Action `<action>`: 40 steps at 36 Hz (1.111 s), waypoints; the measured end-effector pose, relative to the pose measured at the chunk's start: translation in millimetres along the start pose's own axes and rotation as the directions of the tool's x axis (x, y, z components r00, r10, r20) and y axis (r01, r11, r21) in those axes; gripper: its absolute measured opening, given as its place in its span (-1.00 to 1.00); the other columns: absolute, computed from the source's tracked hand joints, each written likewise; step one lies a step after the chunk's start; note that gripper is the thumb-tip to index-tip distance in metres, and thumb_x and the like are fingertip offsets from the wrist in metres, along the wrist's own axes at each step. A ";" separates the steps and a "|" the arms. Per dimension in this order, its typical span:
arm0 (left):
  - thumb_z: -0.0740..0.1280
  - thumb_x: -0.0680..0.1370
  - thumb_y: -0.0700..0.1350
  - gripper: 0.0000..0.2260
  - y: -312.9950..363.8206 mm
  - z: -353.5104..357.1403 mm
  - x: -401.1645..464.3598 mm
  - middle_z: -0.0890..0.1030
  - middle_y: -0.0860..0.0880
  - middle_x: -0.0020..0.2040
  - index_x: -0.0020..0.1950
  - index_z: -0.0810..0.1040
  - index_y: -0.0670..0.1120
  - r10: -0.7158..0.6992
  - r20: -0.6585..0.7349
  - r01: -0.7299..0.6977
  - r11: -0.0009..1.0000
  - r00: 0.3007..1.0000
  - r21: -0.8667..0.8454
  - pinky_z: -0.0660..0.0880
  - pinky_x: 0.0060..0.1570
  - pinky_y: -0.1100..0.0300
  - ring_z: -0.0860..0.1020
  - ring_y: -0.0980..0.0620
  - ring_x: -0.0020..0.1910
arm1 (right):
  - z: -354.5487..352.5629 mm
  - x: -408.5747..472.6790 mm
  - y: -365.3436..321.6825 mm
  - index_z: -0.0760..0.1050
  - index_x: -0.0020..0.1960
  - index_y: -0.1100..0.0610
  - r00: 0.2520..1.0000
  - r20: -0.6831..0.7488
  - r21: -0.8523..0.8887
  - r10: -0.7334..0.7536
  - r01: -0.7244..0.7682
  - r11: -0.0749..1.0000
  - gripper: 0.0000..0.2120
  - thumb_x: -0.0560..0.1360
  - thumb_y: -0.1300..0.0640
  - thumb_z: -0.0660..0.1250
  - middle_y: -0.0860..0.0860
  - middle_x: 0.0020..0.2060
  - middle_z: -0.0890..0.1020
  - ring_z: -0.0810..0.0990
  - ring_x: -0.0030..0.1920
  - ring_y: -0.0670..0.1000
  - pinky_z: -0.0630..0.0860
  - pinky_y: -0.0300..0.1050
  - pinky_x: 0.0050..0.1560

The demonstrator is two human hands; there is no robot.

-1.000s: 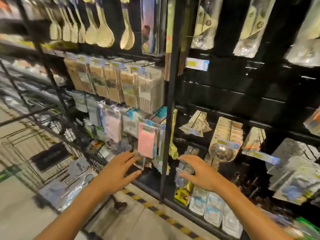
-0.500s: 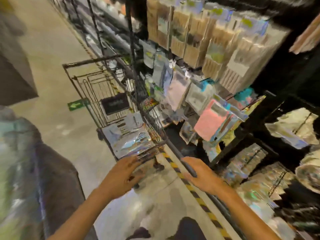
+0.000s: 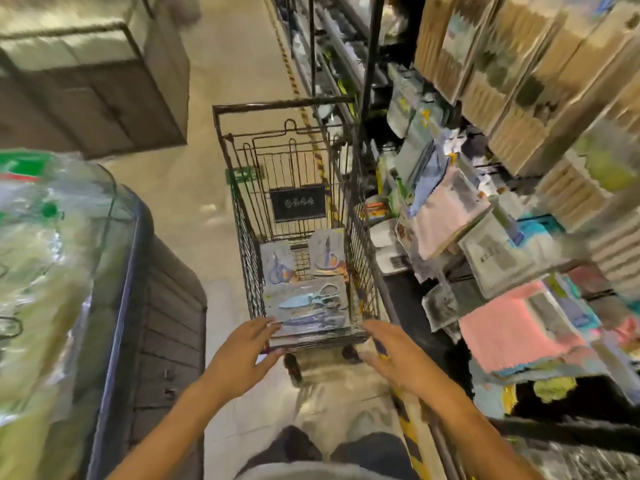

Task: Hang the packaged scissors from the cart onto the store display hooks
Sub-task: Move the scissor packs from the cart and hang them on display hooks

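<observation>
The left hand [image 3: 242,355] reaches toward the near end of the cart [image 3: 242,216], its grip spread, fingertips at the corner of the packaged scissors [image 3: 308,306] — a stack lying flat inside the cart. The right hand [image 3: 398,362] hovers at the cart's near right corner, grip spread and empty — just left of the display shelves [image 3: 519,168].

The cart [image 3: 294,209] is a dark wire shopping trolley standing in the aisle just beside the shelving, its near end toward the person. Inside it lie packaged scissors: a stack of flat packs [image 3: 308,310] at the near end, the top one showing pale blue scissors lying crosswise, and two more packs behind it, one [image 3: 277,263] on the left, one [image 3: 327,251] propped up on the right. The display hooks [image 3: 519,237] on the right carry blurred hanging goods.
</observation>
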State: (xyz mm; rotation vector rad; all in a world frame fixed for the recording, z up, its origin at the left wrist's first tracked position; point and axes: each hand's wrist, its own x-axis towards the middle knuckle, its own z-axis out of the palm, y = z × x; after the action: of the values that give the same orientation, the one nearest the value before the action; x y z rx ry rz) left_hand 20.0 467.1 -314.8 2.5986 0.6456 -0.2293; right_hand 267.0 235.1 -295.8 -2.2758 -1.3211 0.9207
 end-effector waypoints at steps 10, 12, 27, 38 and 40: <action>0.02 0.63 0.31 -0.38 -3.3 7.4 47.2 0.42 -0.09 0.52 0.51 0.44 -0.05 -0.116 0.004 0.117 0.992 0.993 -0.045 0.35 0.47 -0.05 0.38 -0.14 0.50 | -28.4 89.6 27.5 0.30 0.53 -0.01 0.984 0.177 -0.072 -0.035 0.049 0.996 -0.48 0.62 -0.12 0.29 -0.05 0.47 0.39 0.32 0.49 0.00 0.29 -0.10 0.46; 0.09 0.63 0.26 -0.43 -7.1 9.8 57.2 0.49 -0.11 0.47 0.46 0.50 -0.06 -0.133 -0.026 0.131 0.989 0.991 -0.072 0.39 0.41 -0.06 0.46 -0.15 0.43 | -29.4 106.5 25.4 0.31 0.53 0.04 0.977 0.210 -0.085 -0.031 0.050 0.995 -0.48 0.63 -0.09 0.29 0.00 0.46 0.41 0.34 0.48 0.04 0.25 -0.11 0.45; 0.19 0.62 0.16 -0.47 -68.9 72.9 136.5 0.50 -0.16 0.42 0.48 0.46 -0.13 -0.155 0.126 0.181 0.955 0.980 -0.233 0.49 0.33 -0.08 0.50 -0.21 0.36 | -0.2 175.6 32.9 0.33 0.52 -0.03 0.971 0.211 -0.086 0.111 -0.094 0.992 -0.52 0.63 -0.03 0.30 -0.10 0.44 0.43 0.37 0.45 -0.09 0.14 -0.39 0.35; 0.10 0.63 0.18 -0.42 -91.7 127.6 174.1 0.34 -0.10 0.55 0.58 0.31 -0.08 -0.281 0.177 0.320 0.911 0.943 -0.261 0.33 0.47 -0.04 0.34 -0.15 0.50 | 40.9 258.6 51.8 0.42 0.46 0.09 0.943 0.313 -0.096 0.116 -0.090 0.991 -0.60 0.63 0.18 0.28 0.01 0.39 0.49 0.44 0.40 0.00 0.30 -0.26 0.33; 0.08 0.62 0.18 -0.41 -96.0 140.9 183.0 0.32 -0.10 0.57 0.59 0.29 -0.07 -0.298 0.202 0.346 0.897 0.933 -0.276 0.27 0.51 -0.04 0.29 -0.15 0.53 | 50.6 279.0 56.2 0.42 0.46 0.14 0.941 0.323 -0.083 0.100 -0.077 0.994 -0.57 0.60 0.26 0.32 0.07 0.40 0.49 0.48 0.32 -0.21 0.31 -0.40 0.26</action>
State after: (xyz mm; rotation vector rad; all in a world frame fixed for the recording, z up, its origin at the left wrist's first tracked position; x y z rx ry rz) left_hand 127.3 551.4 -524.3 2.1410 0.9728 -0.3968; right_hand 366.6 446.9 -465.4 -2.3230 -1.4080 1.3521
